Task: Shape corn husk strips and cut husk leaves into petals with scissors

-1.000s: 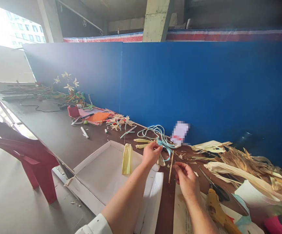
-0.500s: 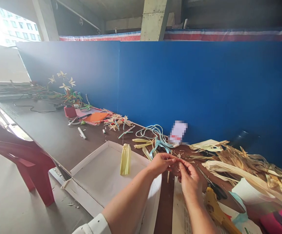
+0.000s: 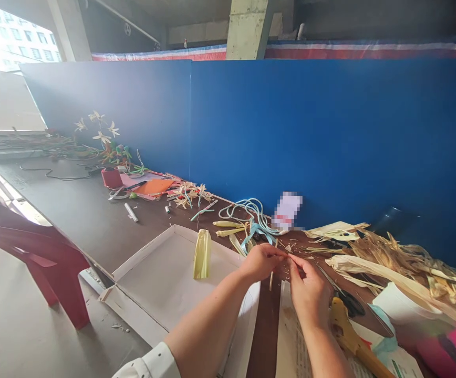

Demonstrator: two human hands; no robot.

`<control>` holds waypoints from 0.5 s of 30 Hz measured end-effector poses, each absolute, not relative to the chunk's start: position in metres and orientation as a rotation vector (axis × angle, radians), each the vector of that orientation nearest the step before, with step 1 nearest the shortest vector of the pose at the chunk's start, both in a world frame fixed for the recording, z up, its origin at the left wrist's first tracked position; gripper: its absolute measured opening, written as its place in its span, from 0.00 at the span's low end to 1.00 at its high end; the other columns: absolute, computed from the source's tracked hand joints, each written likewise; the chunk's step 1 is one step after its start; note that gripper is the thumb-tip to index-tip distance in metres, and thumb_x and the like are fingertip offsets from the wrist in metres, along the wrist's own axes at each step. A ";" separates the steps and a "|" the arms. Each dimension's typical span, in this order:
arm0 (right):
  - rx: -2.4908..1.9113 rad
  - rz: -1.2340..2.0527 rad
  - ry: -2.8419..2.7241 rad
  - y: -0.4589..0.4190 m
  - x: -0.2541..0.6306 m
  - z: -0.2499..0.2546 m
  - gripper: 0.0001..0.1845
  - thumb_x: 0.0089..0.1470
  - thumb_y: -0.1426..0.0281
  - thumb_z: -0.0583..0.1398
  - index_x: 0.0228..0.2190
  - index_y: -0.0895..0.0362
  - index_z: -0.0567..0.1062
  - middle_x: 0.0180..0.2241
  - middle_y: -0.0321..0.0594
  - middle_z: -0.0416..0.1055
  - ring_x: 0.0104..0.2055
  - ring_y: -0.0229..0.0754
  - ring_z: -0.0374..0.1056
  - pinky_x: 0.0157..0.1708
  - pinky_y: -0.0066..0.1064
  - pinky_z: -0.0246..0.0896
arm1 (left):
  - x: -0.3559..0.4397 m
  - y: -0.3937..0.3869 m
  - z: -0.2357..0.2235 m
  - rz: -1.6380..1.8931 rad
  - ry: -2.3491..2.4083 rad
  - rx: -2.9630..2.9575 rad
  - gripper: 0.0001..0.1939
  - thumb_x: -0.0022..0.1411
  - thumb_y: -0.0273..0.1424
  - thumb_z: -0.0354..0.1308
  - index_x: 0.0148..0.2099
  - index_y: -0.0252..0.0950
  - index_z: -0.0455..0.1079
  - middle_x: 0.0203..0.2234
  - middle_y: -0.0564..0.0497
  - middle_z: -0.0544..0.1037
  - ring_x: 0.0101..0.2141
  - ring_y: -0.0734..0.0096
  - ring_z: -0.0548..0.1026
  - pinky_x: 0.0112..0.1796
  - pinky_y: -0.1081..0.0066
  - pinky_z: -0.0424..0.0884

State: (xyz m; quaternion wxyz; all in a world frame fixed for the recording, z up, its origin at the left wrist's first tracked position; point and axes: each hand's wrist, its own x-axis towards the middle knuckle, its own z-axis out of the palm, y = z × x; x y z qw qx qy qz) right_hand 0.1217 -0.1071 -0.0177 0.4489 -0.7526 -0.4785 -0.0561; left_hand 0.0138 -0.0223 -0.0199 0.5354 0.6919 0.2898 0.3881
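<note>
My left hand (image 3: 264, 261) and my right hand (image 3: 307, 283) meet fingertip to fingertip over the brown table. Both are closed in a pinch; whatever lies between the fingers is too small to make out. Just beyond the left hand lie a light blue ribbon (image 3: 256, 229) and some pale yellow-green husk pieces (image 3: 228, 231). A thin stick (image 3: 271, 281) shows on the table below the left fingers. To the left, a folded strip of corn husk (image 3: 201, 254) stands in a shallow white box lid (image 3: 153, 283).
Dried corn husks (image 3: 401, 262) pile up at the right, near scissors (image 3: 348, 302), a yellow glue gun (image 3: 354, 336) and a white cup (image 3: 405, 303). Blue-green cord (image 3: 251, 210) lies by the blue partition (image 3: 310, 136). A red chair (image 3: 62, 268) stands left of the table.
My left hand has left the ribbon and come down to the right. It now touches my right hand's fingertips, where both have stayed over the last half second.
</note>
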 end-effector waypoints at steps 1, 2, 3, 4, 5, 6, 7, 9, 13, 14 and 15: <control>-1.913 -0.134 -1.191 -0.107 0.122 -0.018 0.23 0.54 0.52 0.53 0.39 0.52 0.79 0.30 0.44 0.78 0.29 0.47 0.71 0.26 0.32 0.57 | 0.012 -0.023 -0.019 0.959 0.714 1.753 0.11 0.56 0.31 0.56 0.38 0.35 0.78 0.32 0.49 0.75 0.32 0.74 0.71 0.37 0.73 0.70; -1.960 -0.126 -1.198 -0.107 0.123 -0.019 0.23 0.54 0.52 0.53 0.39 0.51 0.79 0.29 0.43 0.77 0.28 0.47 0.71 0.25 0.32 0.56 | 0.011 -0.024 -0.018 0.986 0.731 1.854 0.10 0.57 0.30 0.55 0.38 0.36 0.78 0.33 0.50 0.75 0.34 0.73 0.72 0.40 0.73 0.69; -1.998 -0.125 -1.209 -0.107 0.123 -0.020 0.23 0.55 0.52 0.52 0.39 0.51 0.79 0.28 0.42 0.77 0.27 0.47 0.70 0.24 0.31 0.55 | 0.009 -0.026 -0.017 1.000 0.745 1.944 0.11 0.57 0.29 0.54 0.38 0.37 0.77 0.33 0.50 0.75 0.36 0.72 0.72 0.41 0.73 0.69; -2.022 -0.133 -1.229 -0.107 0.123 -0.021 0.23 0.55 0.52 0.52 0.39 0.51 0.79 0.27 0.42 0.77 0.26 0.46 0.70 0.24 0.31 0.55 | 0.008 -0.027 -0.016 1.003 0.756 2.026 0.12 0.57 0.28 0.53 0.38 0.38 0.77 0.33 0.50 0.76 0.37 0.72 0.72 0.42 0.72 0.68; -2.032 -0.147 -1.259 -0.106 0.123 -0.023 0.23 0.55 0.53 0.51 0.39 0.52 0.79 0.27 0.42 0.76 0.26 0.46 0.69 0.24 0.31 0.55 | 0.007 -0.028 -0.016 1.000 0.768 2.102 0.12 0.57 0.27 0.52 0.38 0.38 0.77 0.34 0.50 0.76 0.37 0.72 0.72 0.42 0.72 0.68; -2.034 -0.167 -1.298 -0.106 0.122 -0.024 0.22 0.55 0.54 0.51 0.39 0.52 0.79 0.27 0.43 0.76 0.25 0.45 0.69 0.24 0.31 0.55 | 0.006 -0.030 -0.015 0.989 0.784 2.178 0.13 0.57 0.27 0.51 0.38 0.38 0.77 0.34 0.50 0.76 0.37 0.71 0.72 0.42 0.72 0.69; -2.029 -0.183 -1.340 -0.105 0.122 -0.025 0.22 0.56 0.56 0.51 0.38 0.53 0.79 0.28 0.44 0.76 0.26 0.44 0.69 0.25 0.31 0.56 | 0.005 -0.031 -0.014 0.970 0.806 2.253 0.13 0.56 0.27 0.51 0.38 0.38 0.76 0.34 0.50 0.76 0.37 0.70 0.72 0.41 0.72 0.69; -2.022 -0.196 -1.424 -0.105 0.121 -0.027 0.21 0.56 0.59 0.50 0.37 0.54 0.79 0.30 0.46 0.77 0.26 0.44 0.69 0.26 0.31 0.57 | 0.003 -0.034 -0.013 0.899 0.858 2.391 0.12 0.56 0.27 0.51 0.36 0.38 0.76 0.33 0.49 0.76 0.37 0.68 0.72 0.39 0.71 0.70; -2.122 -0.185 -1.491 -0.105 0.118 -0.026 0.20 0.56 0.60 0.50 0.36 0.53 0.79 0.29 0.44 0.76 0.25 0.43 0.68 0.26 0.30 0.57 | 0.003 -0.036 -0.011 0.748 0.916 2.564 0.11 0.56 0.29 0.50 0.33 0.36 0.75 0.32 0.47 0.75 0.37 0.65 0.73 0.39 0.68 0.70; -2.154 -0.183 -1.498 -0.105 0.118 -0.025 0.19 0.56 0.60 0.50 0.35 0.52 0.79 0.28 0.44 0.76 0.24 0.42 0.68 0.25 0.30 0.56 | 0.002 -0.036 -0.011 0.727 0.919 2.590 0.11 0.56 0.29 0.50 0.34 0.36 0.74 0.32 0.46 0.75 0.37 0.64 0.73 0.40 0.68 0.70; -2.186 -0.178 -1.504 -0.105 0.117 -0.024 0.19 0.56 0.60 0.50 0.35 0.52 0.78 0.29 0.43 0.76 0.24 0.42 0.68 0.24 0.30 0.55 | 0.002 -0.036 -0.010 0.709 0.921 2.611 0.11 0.56 0.29 0.50 0.34 0.36 0.74 0.33 0.46 0.75 0.38 0.63 0.73 0.40 0.67 0.70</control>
